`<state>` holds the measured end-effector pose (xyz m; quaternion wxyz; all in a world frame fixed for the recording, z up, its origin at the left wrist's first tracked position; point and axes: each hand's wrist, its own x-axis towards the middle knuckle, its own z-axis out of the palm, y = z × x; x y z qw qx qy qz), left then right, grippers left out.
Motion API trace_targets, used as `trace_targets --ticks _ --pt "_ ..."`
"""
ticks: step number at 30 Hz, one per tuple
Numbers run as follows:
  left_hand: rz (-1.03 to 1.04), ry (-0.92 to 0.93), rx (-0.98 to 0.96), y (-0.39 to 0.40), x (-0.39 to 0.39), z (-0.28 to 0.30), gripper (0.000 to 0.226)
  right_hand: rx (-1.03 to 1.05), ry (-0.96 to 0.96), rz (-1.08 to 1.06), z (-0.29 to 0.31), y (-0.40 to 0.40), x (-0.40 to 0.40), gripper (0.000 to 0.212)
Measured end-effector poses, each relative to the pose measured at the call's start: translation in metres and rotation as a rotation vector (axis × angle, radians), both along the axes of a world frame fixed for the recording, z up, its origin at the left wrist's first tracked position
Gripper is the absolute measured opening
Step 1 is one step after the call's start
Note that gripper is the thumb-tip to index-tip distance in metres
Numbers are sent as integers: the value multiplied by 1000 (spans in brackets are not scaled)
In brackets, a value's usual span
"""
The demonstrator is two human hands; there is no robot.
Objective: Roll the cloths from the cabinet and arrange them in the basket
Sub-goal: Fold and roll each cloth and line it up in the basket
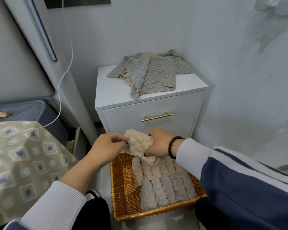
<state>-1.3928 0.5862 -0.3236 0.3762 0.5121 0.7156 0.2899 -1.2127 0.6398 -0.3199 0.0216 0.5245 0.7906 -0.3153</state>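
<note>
beige cloth (138, 143), half rolled above the basket's (118, 193) far edge, pinched by left hand (106, 146), gripped by right hand (160, 141). best kept taut, rolled tight, then tucked beside the rolled cloths (163, 183).

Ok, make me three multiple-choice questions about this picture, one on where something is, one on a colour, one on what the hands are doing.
1. Where do the unrolled cloths lie?
A on the cabinet top
B in a drawer
C on the floor

2. What colour is the cabinet handle?
A black
B gold
C white

3. The beige cloth above the basket is
A held by both hands
B held by one hand
C lying free

Answers: 1 A, the pile rests on the top; 2 B, the bar is gold; 3 A, the left hand and the right hand both grip it.
</note>
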Motion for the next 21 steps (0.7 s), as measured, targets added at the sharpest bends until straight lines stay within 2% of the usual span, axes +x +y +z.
trace_targets --ticks 2,6,9,10,12,17,21 --pt "78 -59 -37 2 -5 -7 15 47 32 -34 -15 -5 -15 27" --pt "169 -47 -70 12 -18 -22 22 106 166 -164 -49 -20 -48 16" --pt "201 -231 -276 17 -17 -28 7 168 232 -242 -73 -29 -67 27" --pt "201 -292 -334 18 -17 -30 9 172 247 -256 -81 -31 -73 29" --pt "188 -350 -380 22 -17 -39 28 122 292 -305 -97 -36 -83 35" --pt "148 -295 -412 28 -19 -67 35 -26 366 -366 -145 -57 -100 70" --pt "135 -158 -428 38 -18 -104 21 -75 375 -350 -182 -65 -103 83"
